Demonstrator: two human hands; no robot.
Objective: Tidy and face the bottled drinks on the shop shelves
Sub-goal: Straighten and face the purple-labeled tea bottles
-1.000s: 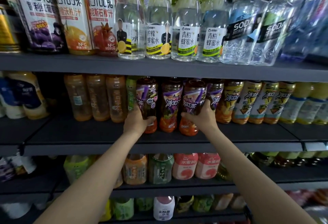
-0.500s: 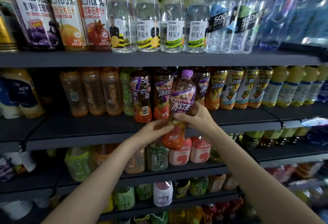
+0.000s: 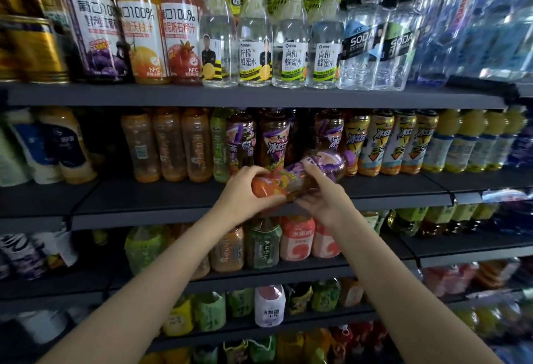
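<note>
Both hands grip one tea bottle, held nearly on its side just in front of the middle shelf's front edge. The left hand wraps round its orange base; the right hand curls round its middle, and the purple cap points right. Behind it, matching purple-labelled bottles stand upright on that shelf, with yellow-labelled bottles to their right. Clear bottles line the upper shelf.
</note>
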